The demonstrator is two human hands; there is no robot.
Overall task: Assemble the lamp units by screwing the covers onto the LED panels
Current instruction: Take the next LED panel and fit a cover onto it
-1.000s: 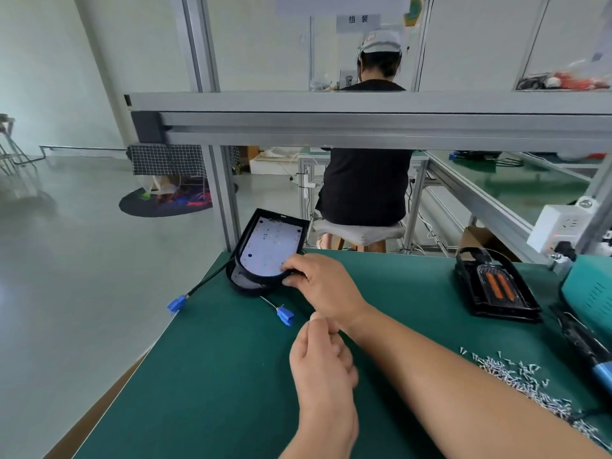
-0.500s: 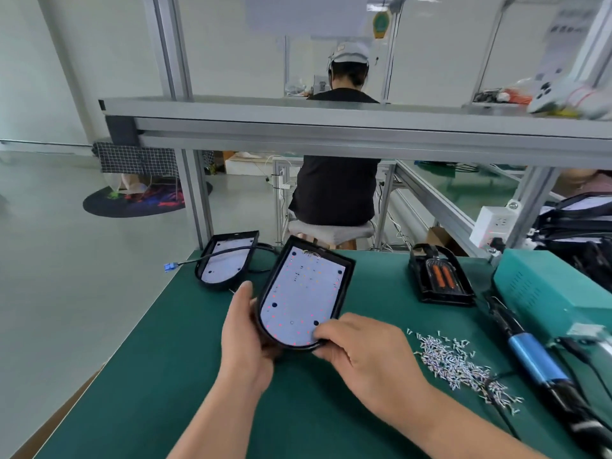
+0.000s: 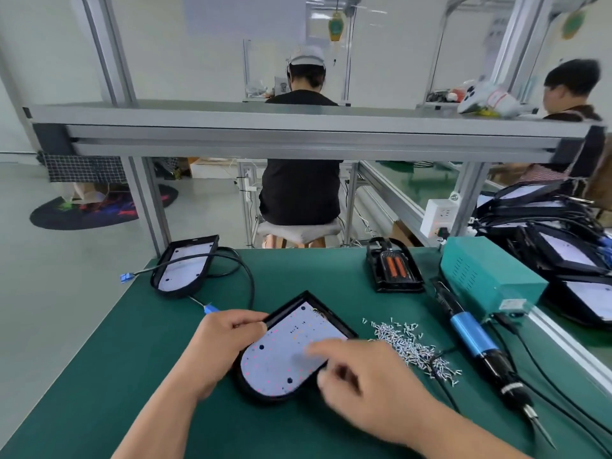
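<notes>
- Nearest, the right hand (image 3: 367,379) hangs over the near right edge of the lamp unit (image 3: 284,356). Its forefinger reaches out across the white panel. The other fingers are blurred, and I cannot tell whether they pinch anything or touch the panel.
- The left hand (image 3: 225,346) grips the lamp unit's left rim, fingers curled together over the black edge.
- That lamp unit lies flat on the green table (image 3: 109,376), in the middle near the front, panel up, rounded end toward the person.
- Just right of it lies a loose heap of screws (image 3: 410,346), apart from the unit.
- Right of the screws, an electric screwdriver (image 3: 473,336) with a blue body lies on the table, tip toward the near edge.
- Behind it stands a teal box (image 3: 486,276).
- Left of the box sits a black tray (image 3: 394,270) with 2 orange pieces inside.
- At the far left corner lies a second lamp unit (image 3: 185,266), its black cable (image 3: 241,273) looping beside it.
- On the far right, more lamp units (image 3: 563,250) are piled up.
- Beyond the metal beam (image 3: 298,134), a person on a stool (image 3: 299,190) sits with their back turned.
</notes>
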